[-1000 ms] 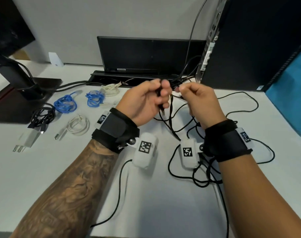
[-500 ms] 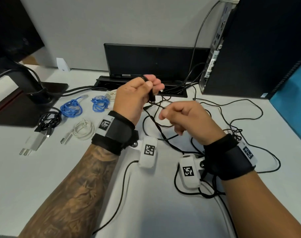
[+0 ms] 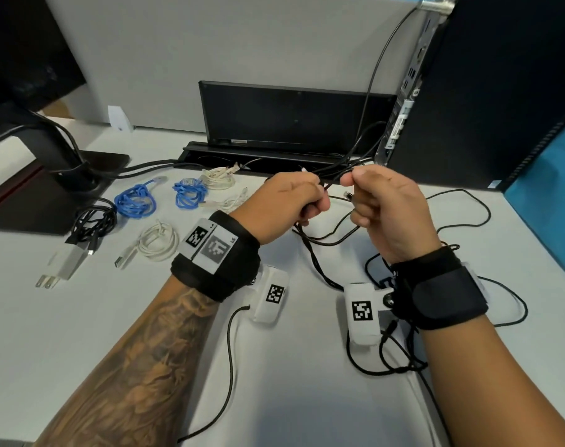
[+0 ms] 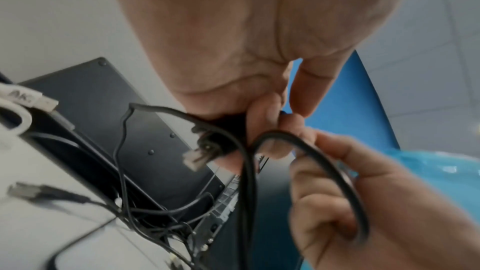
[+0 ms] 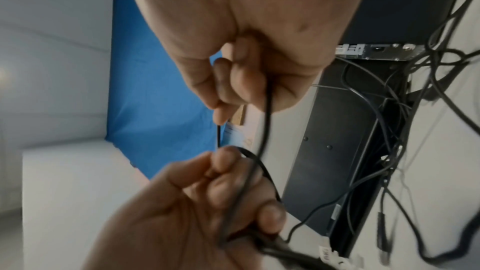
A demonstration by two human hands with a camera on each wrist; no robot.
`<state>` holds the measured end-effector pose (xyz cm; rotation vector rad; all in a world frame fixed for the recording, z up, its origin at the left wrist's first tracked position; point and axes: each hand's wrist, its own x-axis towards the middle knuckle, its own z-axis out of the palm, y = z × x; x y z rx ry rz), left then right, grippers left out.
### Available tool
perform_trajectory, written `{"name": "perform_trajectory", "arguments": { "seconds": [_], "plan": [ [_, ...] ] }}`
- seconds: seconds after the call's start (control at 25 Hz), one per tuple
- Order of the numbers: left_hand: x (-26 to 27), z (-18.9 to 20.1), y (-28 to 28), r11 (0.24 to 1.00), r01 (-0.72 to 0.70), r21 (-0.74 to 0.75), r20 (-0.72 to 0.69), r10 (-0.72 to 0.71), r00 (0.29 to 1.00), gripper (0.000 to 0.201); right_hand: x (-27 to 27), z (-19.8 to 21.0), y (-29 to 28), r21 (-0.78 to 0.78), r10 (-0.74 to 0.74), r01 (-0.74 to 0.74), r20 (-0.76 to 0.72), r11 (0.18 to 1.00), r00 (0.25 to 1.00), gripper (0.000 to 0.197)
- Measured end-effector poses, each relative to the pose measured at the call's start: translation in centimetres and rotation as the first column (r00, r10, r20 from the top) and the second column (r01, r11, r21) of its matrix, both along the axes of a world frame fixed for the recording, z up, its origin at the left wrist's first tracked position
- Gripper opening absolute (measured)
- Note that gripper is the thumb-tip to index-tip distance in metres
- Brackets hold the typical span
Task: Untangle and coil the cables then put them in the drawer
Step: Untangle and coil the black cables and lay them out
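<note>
Both hands are raised over the desk, close together, on one thin black cable (image 3: pixel 323 243). My left hand (image 3: pixel 316 201) grips gathered loops of it, and a loop (image 4: pixel 337 167) arcs out from its fingertips in the left wrist view. My right hand (image 3: pixel 355 201) pinches a strand (image 5: pixel 267 110) right beside it. A plug end (image 3: pixel 348 195) sticks out between the hands, and a clear-tipped plug (image 4: pixel 197 157) hangs by the left palm. The rest of the cable trails loose over the desk to the right (image 3: pixel 461 221). No drawer is in view.
Coiled cables lie at the left: two blue (image 3: pixel 135 201) (image 3: pixel 189 193), a white one (image 3: pixel 158 241), a beige one (image 3: pixel 218 179), and a black one (image 3: pixel 94 221) by a white charger (image 3: pixel 64 262). A monitor stand (image 3: pixel 64 175) is far left, a dark panel (image 3: pixel 290 114) behind, a PC tower (image 3: pixel 484 91) right.
My right hand has come up from lower on the desk and now sits level with the left, almost touching it. The left hand keeps its grip on the cable.
</note>
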<state>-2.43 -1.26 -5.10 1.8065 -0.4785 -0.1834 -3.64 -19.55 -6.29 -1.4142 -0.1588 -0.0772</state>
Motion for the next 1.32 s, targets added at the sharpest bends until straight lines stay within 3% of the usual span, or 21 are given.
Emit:
{"name": "perform_trajectory", "arguments": {
  "seconds": [0.08,0.16,0.2,0.28,0.32,0.36,0.4,0.52,0.68,0.8,0.92,1.04,1.12,1.2,1.32],
  "plan": [
    [0.0,0.1,0.2,0.992,0.097,-0.086,-0.135,-0.108,0.985,0.026,0.3,-0.5,0.5,-0.092,-0.062,0.062,0.004,0.994,0.998,0.019],
    [0.2,0.1,0.7,0.930,0.155,-0.333,-0.280,-0.255,0.926,0.018,0.4,-0.9,1.2,-0.158,-0.080,0.078,-0.010,0.984,0.997,0.015],
    [0.4,0.2,0.9,0.857,0.134,-0.498,-0.318,-0.324,0.891,0.015,0.4,-1.1,1.7,-0.189,-0.074,0.069,-0.016,0.980,0.997,0.016],
    [0.8,0.3,1.4,0.612,-0.010,-0.791,-0.335,-0.420,0.843,0.016,0.2,-1.6,2.8,-0.260,-0.022,0.011,-0.037,0.966,0.999,0.021],
    [1.1,0.2,1.7,0.490,-0.099,-0.866,-0.332,-0.414,0.848,0.018,0.0,-1.9,3.3,-0.279,0.027,-0.045,-0.067,0.959,0.997,0.022],
    [1.6,0.0,1.9,0.416,-0.170,-0.893,-0.335,-0.365,0.869,0.021,-0.2,-2.1,3.8,-0.279,0.081,-0.107,-0.103,0.954,0.991,0.024],
    [2.0,-0.2,2.0,0.398,-0.224,-0.890,-0.350,-0.280,0.894,0.023,-0.4,-2.2,4.0,-0.277,0.121,-0.153,-0.131,0.949,0.984,0.024],
    [2.3,-0.9,1.6,0.459,-0.339,-0.821,-0.377,0.010,0.926,0.023,-0.8,-1.9,4.2,-0.308,0.157,-0.200,-0.160,0.930,0.975,0.021],
    [1.7,-0.7,0.7,0.539,-0.350,-0.766,-0.314,0.161,0.936,0.021,-1.1,-1.1,3.5,-0.297,0.197,-0.227,-0.128,0.928,0.972,0.020],
    [1.2,-0.3,0.5,0.598,-0.312,-0.739,-0.211,0.234,0.949,0.019,-1.2,-0.6,3.3,0.024,0.285,-0.287,-0.205,0.958,0.936,0.012],
    [1.3,-0.4,0.9,0.622,-0.312,-0.718,-0.143,0.307,0.941,0.018,-1.3,-0.2,3.5,0.267,0.339,-0.268,-0.272,0.926,0.901,0.023],
    [1.6,-0.7,1.6,0.665,-0.372,-0.648,-0.083,0.424,0.902,0.017,-1.2,0.2,3.2,0.213,0.231,-0.184,-0.222,0.960,0.947,0.032],
    [1.8,-1.2,1.8,0.786,-0.424,-0.450,0.082,0.510,0.857,0.017,-1.2,0.6,2.8,0.105,0.165,-0.151,-0.140,0.983,0.976,0.038],
    [1.7,-1.6,1.6,0.906,-0.375,-0.198,0.213,0.413,0.886,0.019,-1.3,0.8,2.3,0.013,0.113,-0.113,-0.016,0.994,0.993,0.037],
    [1.1,-1.6,1.1,0.989,-0.146,0.018,0.129,0.142,0.981,0.029,-1.5,1.1,1.8,-0.047,0.005,0.001,0.127,0.999,0.992,0.034]
  ]
}}
